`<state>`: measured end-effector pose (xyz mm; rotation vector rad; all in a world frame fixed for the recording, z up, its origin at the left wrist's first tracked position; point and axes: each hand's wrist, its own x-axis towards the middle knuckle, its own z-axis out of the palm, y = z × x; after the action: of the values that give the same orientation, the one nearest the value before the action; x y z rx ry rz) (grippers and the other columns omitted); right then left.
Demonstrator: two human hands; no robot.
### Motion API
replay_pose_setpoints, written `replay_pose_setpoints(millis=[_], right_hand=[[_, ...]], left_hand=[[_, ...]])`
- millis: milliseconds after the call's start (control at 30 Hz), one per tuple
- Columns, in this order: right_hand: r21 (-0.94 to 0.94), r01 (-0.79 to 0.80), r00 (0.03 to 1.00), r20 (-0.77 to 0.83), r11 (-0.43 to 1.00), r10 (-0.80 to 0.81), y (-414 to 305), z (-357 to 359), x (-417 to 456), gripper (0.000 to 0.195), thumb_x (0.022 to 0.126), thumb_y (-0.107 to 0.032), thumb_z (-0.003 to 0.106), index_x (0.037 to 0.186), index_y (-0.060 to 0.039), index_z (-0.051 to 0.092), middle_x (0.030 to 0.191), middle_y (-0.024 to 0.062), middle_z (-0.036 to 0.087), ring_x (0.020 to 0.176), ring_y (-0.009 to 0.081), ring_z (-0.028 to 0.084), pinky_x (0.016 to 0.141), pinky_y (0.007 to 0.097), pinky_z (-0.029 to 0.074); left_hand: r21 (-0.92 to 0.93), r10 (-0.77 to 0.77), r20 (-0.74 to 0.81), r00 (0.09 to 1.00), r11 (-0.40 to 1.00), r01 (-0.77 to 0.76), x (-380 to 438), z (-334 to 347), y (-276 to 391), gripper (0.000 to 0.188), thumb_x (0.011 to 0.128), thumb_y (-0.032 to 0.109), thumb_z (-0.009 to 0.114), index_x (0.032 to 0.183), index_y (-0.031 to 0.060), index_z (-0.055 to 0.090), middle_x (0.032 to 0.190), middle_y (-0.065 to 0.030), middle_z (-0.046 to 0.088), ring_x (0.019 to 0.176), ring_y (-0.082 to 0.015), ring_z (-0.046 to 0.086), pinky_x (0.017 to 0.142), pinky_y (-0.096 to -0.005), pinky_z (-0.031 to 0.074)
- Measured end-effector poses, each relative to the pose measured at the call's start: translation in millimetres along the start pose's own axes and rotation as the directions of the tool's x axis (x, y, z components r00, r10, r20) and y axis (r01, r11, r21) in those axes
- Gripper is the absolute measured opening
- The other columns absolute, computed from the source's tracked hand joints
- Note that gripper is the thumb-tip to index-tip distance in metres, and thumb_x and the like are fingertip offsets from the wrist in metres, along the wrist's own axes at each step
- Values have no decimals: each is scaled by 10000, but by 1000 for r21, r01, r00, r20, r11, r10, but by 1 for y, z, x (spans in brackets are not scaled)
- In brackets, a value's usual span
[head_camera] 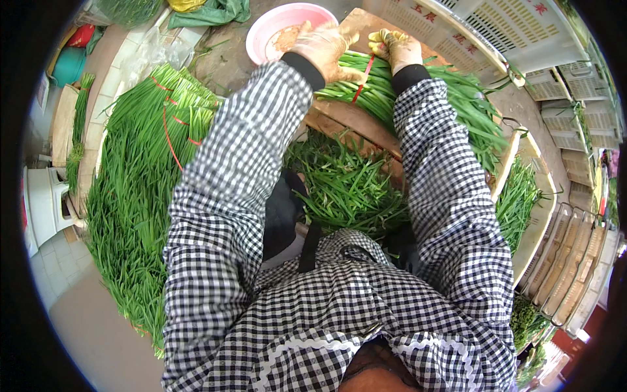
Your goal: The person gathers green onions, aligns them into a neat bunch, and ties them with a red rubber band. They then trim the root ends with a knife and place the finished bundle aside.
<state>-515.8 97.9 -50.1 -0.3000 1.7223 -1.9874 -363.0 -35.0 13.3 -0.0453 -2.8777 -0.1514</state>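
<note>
A bundle of garlic chives (343, 88) lies across a wooden board (360, 24), cut stems to the left and leaf tips to the right. A red tie (363, 78) runs around its stem part. My left hand (321, 46), a little blurred, is over the stem ends with fingers spread and the thumb by the stalks. At the tie's upper end, my right hand (405, 51) has its fingers curled and seems to pinch the tie. Yellowish covering shows on the fingers. Loose green leaves (352, 186) are heaped below the board, in front of my lap.
Tied chive bundles (142, 147) form a large pile at left. Beyond the board stand a pink basin (259, 29) and white plastic crates (490, 29) bearing writing. A pale crate (536, 240) of greens is at right, near stacked baskets (563, 259).
</note>
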Motion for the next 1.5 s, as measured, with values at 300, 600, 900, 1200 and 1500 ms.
replay_pose_setpoints(millis=[300, 600, 900, 1200, 1500], right_hand=[[40, -94, 983, 161, 995, 86, -12, -1, -16, 153, 944, -14, 518, 1006, 108, 586, 990, 180, 650, 898, 245, 657, 836, 289, 582], [82, 60, 950, 301, 995, -82, 6, -11, -15, 219, 964, -76, 513, 1082, 86, 601, 1075, 153, 655, 993, 221, 641, 897, 280, 534], [-1, 126, 971, 205, 992, -123, 10, -3, -22, 224, 933, -39, 563, 1130, 67, 580, 1102, 146, 644, 980, 221, 655, 878, 282, 546], [-70, 203, 972, 133, 977, -193, 17, 4, -24, 196, 971, -56, 497, 1087, 63, 602, 1059, 129, 663, 917, 184, 661, 823, 245, 544], [-132, 225, 966, 156, 965, -204, 19, -1, -19, 201, 978, -59, 482, 1092, 53, 604, 1037, 113, 665, 886, 156, 655, 777, 211, 522]], left_hand=[[-797, -606, -90, 790, 520, 308, -118, 86, 127, 583, 764, 64, 700, 1299, 52, 470, 1200, -196, 495, 1091, -335, 506, 969, -415, 431], [-799, -506, -78, 859, 547, 249, -102, 110, 126, 463, 766, 100, 713, 1204, 121, 565, 1196, -148, 483, 1100, -307, 495, 965, -423, 419], [-732, -761, -327, 561, 579, 359, -116, 123, 96, 383, 715, 23, 746, 1063, 83, 597, 1015, -112, 524, 940, -283, 555, 856, -413, 469], [-487, -549, -623, 558, 830, 272, -90, 130, 61, 265, 688, 25, 753, 853, 71, 551, 863, -122, 563, 769, -319, 558, 666, -436, 456], [-835, -936, 255, 243, -340, -433, -151, 143, 6, 275, 936, 37, 450, 1155, -126, 419, 1146, -234, 530, 1119, -328, 533, 1015, -373, 466]])
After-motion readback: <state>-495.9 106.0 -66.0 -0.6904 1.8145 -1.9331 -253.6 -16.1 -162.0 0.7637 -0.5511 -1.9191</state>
